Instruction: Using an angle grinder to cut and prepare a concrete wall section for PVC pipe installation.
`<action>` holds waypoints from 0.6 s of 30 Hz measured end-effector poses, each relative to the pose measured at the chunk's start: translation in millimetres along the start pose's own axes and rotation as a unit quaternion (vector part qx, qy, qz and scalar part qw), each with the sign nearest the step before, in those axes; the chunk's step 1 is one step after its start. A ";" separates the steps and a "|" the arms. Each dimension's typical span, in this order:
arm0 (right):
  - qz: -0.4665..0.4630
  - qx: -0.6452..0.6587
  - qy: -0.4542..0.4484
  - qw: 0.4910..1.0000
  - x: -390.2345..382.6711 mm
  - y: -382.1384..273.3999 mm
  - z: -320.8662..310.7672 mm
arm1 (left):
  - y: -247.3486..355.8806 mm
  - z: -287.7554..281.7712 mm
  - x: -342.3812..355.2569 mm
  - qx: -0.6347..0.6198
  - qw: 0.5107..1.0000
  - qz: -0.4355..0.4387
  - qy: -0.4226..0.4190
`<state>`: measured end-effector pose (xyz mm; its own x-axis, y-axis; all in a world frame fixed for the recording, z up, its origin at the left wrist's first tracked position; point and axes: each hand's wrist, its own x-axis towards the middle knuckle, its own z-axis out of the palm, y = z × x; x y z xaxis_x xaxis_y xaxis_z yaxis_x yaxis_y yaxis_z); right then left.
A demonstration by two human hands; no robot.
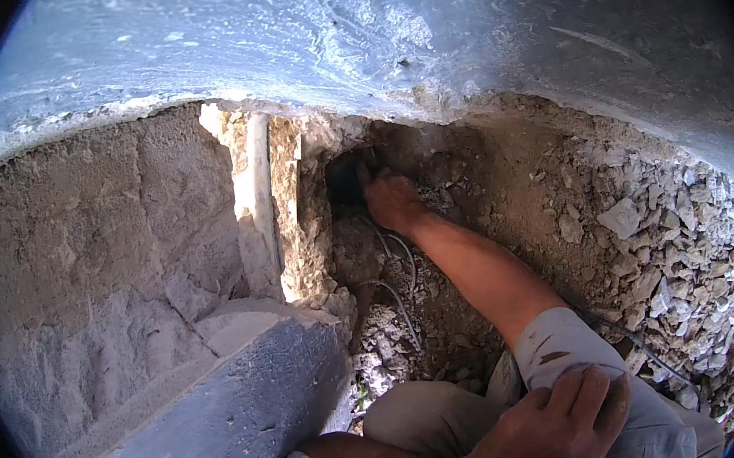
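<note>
My right hand (392, 200) reaches from the lower right into a dark hollow in the broken ground below a grey wall. Its index finger points up beside a dark bluish thing (345, 180), whose kind I cannot make out in the shadow. The other fingers are curled in, and what they hold, if anything, is hidden. Thin grey wires (405, 256) loop out of the dirt just below this hand. Across my right sleeve (564, 347) lies my left hand (554, 423), fingers stretched and slightly bent, with nothing seen in it.
The grey wall's rough lower edge (408, 106) overhangs the hollow. A pale vertical pipe (262, 195) stands in broken masonry to the left. Below it juts a grey block (217, 411). Broken stones (677, 234) heap up at the right, near a dark cable (648, 352).
</note>
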<state>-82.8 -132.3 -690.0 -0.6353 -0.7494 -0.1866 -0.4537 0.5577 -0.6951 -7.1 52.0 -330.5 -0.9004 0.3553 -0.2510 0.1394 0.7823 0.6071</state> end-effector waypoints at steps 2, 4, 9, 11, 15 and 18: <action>0.005 0.009 -0.024 1.000 2.2 -0.3 -3.3 | 3.1 0.1 -1.2 0.017 1.000 -0.005 0.014; 0.003 0.008 -0.006 1.000 1.5 0.1 1.7 | 6.0 -1.4 -2.7 0.017 1.000 -0.002 0.011; 0.008 -0.020 0.036 0.999 -3.3 -5.4 6.8 | 6.3 -1.4 -5.3 0.015 1.000 -0.002 0.001; -0.042 -0.026 0.061 0.997 -1.4 10.2 21.9 | 7.1 3.7 -5.8 0.018 1.000 0.015 0.002; -0.006 -0.025 0.030 0.999 -5.7 -3.9 4.8 | 3.5 1.3 -5.6 0.006 1.000 0.004 -0.008; -0.016 -0.017 0.026 0.999 -7.6 -6.6 -3.3 | 4.4 0.5 -6.4 0.001 1.000 -0.001 -0.011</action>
<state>-77.1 -129.1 -681.7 -0.6522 -0.7473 -0.1276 -0.4939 0.5466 -0.6763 -0.5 53.5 -326.6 -0.8911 0.3650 -0.2697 0.1379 0.7839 0.6054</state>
